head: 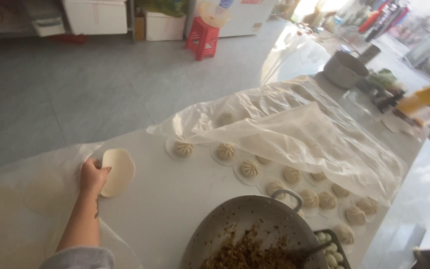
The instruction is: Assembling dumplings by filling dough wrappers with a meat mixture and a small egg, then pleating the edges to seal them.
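Left hand (92, 175): fingers curled, grasping the edge of a dough wrapper; forearm enters from 7 o'clock, grey sleeve at the frame's bottom edge.
Right hand: out of view.
Dough wrapper (118, 171): pale, smooth, thin round disc, one edge lifted and folded by the hand, the rest lying on the table, at 9 o'clock of the frame's centre.
Table (175, 199): white, smooth, matte surface.
Pleated buns (225, 150): cream, round, twisted tops, each on a flat round base; rows running from 3 o'clock of the wrapper toward 4 o'clock.
Plastic sheet (294, 124): thin, translucent, crinkled, draped over the farther buns, near edge turned up.
Metal pan (255, 224): grey, round, looped handle at its rim, at 5 o'clock of the hand.
Filling (247, 251): brown, coarse, crumbly, heaped inside the pan.
Red stool (202, 37): plastic, on the grey floor at 12 o'clock.
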